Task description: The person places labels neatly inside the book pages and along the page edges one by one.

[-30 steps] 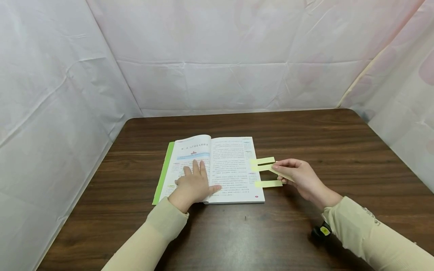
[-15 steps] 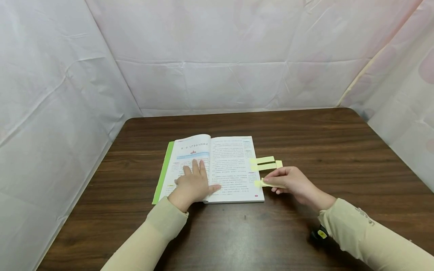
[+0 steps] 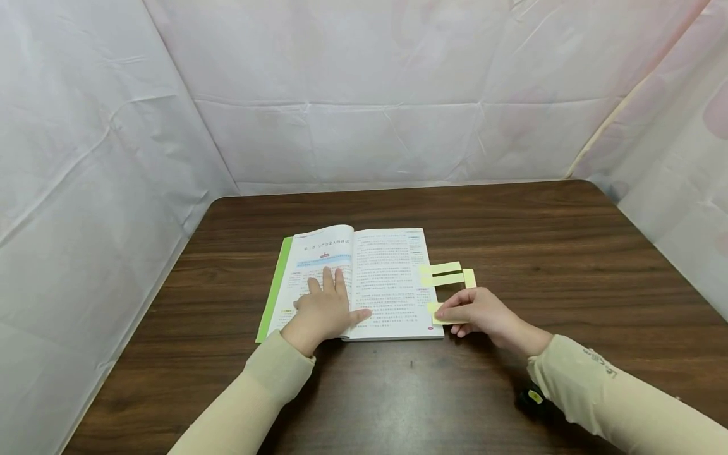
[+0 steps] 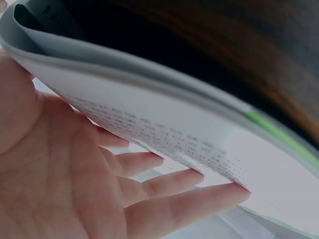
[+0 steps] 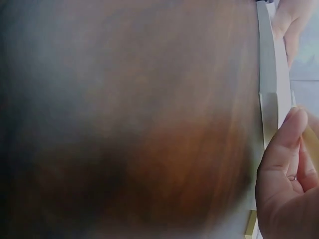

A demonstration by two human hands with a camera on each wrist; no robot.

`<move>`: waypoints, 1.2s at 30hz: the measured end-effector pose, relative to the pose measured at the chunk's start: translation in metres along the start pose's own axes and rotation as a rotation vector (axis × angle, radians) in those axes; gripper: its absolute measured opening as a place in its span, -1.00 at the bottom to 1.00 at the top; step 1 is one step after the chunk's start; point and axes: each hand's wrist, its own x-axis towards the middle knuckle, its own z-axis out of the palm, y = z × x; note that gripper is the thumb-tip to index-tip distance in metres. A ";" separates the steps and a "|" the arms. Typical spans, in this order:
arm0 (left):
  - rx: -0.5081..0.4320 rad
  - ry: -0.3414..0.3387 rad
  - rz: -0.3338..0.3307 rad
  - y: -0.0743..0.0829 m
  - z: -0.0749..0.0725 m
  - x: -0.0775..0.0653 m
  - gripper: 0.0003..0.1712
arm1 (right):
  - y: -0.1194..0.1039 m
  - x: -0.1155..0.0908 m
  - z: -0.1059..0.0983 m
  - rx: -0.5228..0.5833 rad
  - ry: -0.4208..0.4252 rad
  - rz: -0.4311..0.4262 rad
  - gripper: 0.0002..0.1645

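Note:
An open book [image 3: 387,278] with printed pages lies on the table. My left hand [image 3: 325,313] rests spread over its left page, thumb reaching across the spine; in the left wrist view, straight fingers [image 4: 184,206] lie against the paper. At the lower right page edge, my right hand [image 3: 483,316] pinches a pale yellow sticky note strip [image 3: 442,320] between thumb and fingers. Its left end overlaps the page margin, near another strip's end. Two more strips, an upper one [image 3: 445,268] and a lower one [image 3: 446,279], stick out from the page edge just above.
A further yellow strip [image 3: 469,278] lies crosswise beside those tabs, its lower part hidden by the right hand. The book's green cover [image 3: 275,291] shows at left. White sheeting [image 3: 364,145] rises behind the brown wooden table [image 3: 546,240].
My right hand has moved down and left with the pinched strip, from the middle tab to the lower page edge. The crosswise strip has come into view. My left hand stays put.

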 end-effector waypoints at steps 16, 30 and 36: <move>-0.017 0.125 0.021 -0.005 0.005 -0.002 0.26 | 0.004 0.004 0.002 0.003 0.006 0.025 -0.72; -0.014 0.150 0.017 -0.008 0.005 -0.003 0.26 | 0.004 0.005 0.004 -0.012 -0.007 0.026 -0.71; -0.010 0.143 0.017 -0.008 0.006 -0.002 0.27 | 0.004 0.005 0.005 -0.042 -0.002 0.012 -0.71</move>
